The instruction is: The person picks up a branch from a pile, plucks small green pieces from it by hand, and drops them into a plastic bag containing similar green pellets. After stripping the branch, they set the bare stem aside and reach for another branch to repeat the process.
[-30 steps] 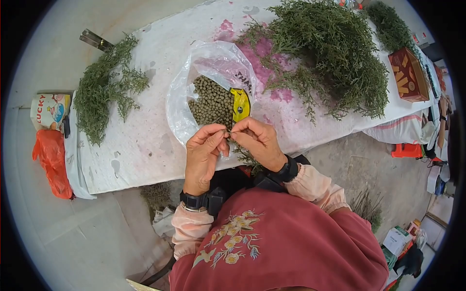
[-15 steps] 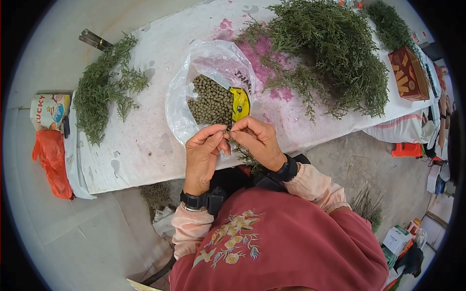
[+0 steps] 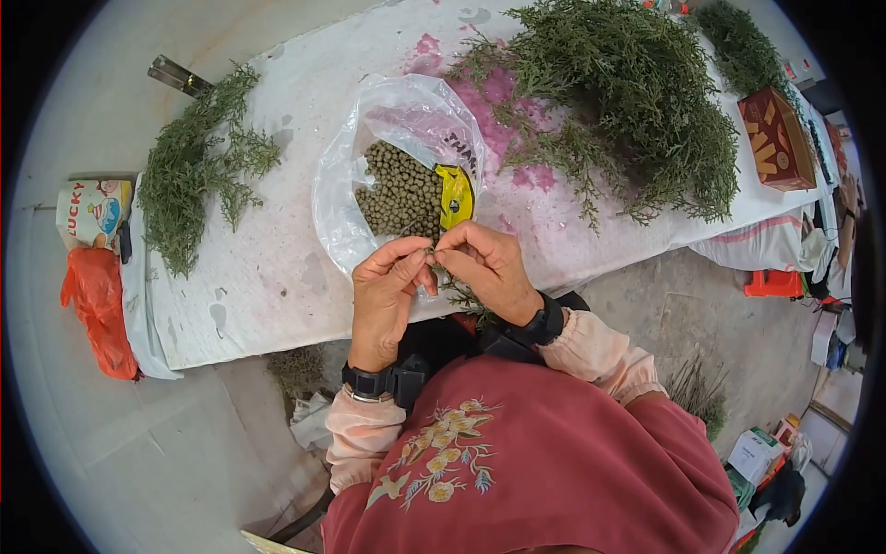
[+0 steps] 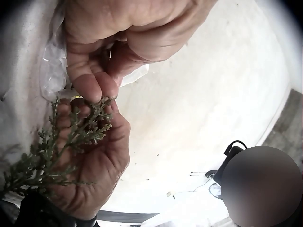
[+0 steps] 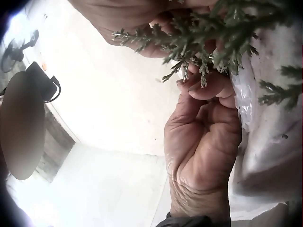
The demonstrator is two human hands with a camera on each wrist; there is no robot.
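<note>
Both hands meet at the near edge of a clear plastic bag (image 3: pixel 334 208). Thumb and forefinger of the left hand (image 3: pixel 381 300) pinch the tip of a green sprig, (image 4: pixel 90 127) as do those of the right hand (image 3: pixel 494 277). In the head view most of the sprig (image 3: pixel 469 303) lies beneath the right hand. The right wrist view shows its leaves (image 5: pixel 208 45) crossing in front of the fingers; the left hand (image 5: pixel 203 146) is below them. Small brown pellets (image 3: pixel 401 192) and a yellow packet (image 3: pixel 456 196) lie in the open bag.
A large heap of green branches (image 3: pixel 637 111) covers the table's right part, beside a red box (image 3: pixel 777 143). Smaller branches (image 3: pixel 180 185) lie at the left, near a red plastic bag (image 3: pixel 97 309). The white tabletop (image 3: pixel 249 305) has pink stains.
The right hand has shifted very slightly left. Both hands keep pinching at the same spot above the bag's near edge.
</note>
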